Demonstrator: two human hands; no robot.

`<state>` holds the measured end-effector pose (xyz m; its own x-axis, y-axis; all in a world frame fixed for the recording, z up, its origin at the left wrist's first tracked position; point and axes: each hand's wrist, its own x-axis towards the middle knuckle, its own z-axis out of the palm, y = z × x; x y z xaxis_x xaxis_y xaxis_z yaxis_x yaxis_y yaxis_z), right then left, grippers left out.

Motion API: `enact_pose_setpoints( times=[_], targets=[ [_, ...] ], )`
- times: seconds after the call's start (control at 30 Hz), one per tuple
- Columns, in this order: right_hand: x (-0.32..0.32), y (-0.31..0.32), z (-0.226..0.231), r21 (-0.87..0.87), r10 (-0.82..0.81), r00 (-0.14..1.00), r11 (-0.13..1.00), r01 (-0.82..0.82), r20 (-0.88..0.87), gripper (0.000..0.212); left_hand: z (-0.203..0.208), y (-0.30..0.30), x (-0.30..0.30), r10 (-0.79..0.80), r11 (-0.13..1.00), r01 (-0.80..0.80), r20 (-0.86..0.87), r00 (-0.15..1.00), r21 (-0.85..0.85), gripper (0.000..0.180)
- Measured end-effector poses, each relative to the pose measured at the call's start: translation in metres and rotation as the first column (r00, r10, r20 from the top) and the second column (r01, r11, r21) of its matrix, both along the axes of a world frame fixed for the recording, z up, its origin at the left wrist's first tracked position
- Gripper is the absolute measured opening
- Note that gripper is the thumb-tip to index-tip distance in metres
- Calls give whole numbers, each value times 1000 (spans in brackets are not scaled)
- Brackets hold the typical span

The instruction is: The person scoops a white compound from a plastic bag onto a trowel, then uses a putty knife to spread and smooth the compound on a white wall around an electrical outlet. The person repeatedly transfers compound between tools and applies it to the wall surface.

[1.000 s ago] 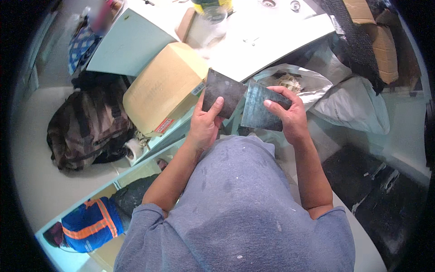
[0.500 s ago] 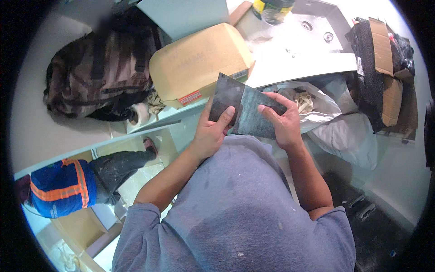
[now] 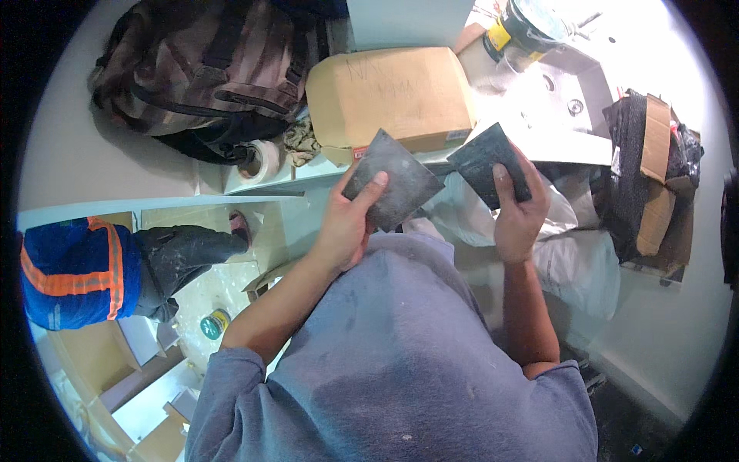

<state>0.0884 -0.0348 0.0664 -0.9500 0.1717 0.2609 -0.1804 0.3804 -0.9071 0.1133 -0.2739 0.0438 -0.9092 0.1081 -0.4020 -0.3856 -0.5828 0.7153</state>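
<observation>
left hand (image 3: 344, 227) gripping 1 dark square sheet (image 3: 392, 189), right hand (image 3: 518, 215) another sheet (image 3: 486, 163) — held apart

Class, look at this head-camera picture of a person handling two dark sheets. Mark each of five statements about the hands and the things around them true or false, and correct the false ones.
1. Each hand holds its own dark sheet. True: the left hand holds the left sheet, the right hand the right sheet.
2. The two sheets overlap. False: they are apart.
3. A cardboard box lies beyond the hands. True.
4. The backpack lies right of the box. False: it lies left of it.
5. The roll of tape sits on top of the box. False: it sits beside the backpack.
</observation>
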Motion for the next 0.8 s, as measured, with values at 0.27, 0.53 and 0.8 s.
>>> enact_pose_setpoints(
  times=[0.27, 0.53, 0.8],
  targets=[
    [-3, -69, -2, -104, 355, 933, 927, -360, -61, 40, 33, -6, 11, 36, 986, -47, 74, 997, 158, 45],
    [-63, 52, -3, -164, 435, 818, 900, -403, 378, 42, 24, 32, -21, 244, 970, -244, 1, 970, -18, 47],
    [-145, 265, -75, -158, 97, 951, 986, -51, 295, 28, 8, 81, -43, 298, 953, -290, 102, 949, -86, 45]
  ],
)
